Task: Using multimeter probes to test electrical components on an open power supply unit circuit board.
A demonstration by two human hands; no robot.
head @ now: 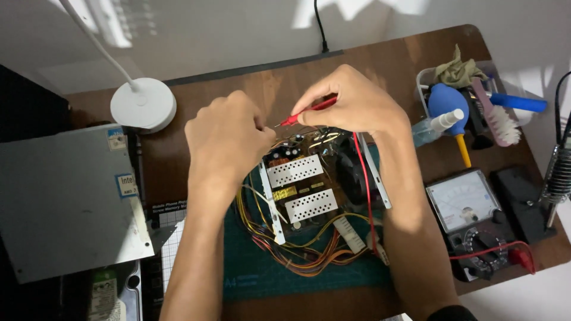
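Probe, red (309, 110), pinched pen-style in right hand (357, 101) at frame centre, fingers clamped on shaft for fine tip control. Long axis runs upper right to lower left, tip toward left hand (229, 134). Left hand curled over open power supply (309, 184) (fingers hidden, grip cannot tell). Red lead trails to analog multimeter (470, 214), right on desk (392, 59).

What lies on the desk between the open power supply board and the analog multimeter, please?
In the head view, the person's right forearm crosses that stretch, between the power supply board and the analog multimeter. The red probe lead and a metal bracket strip lie there too.
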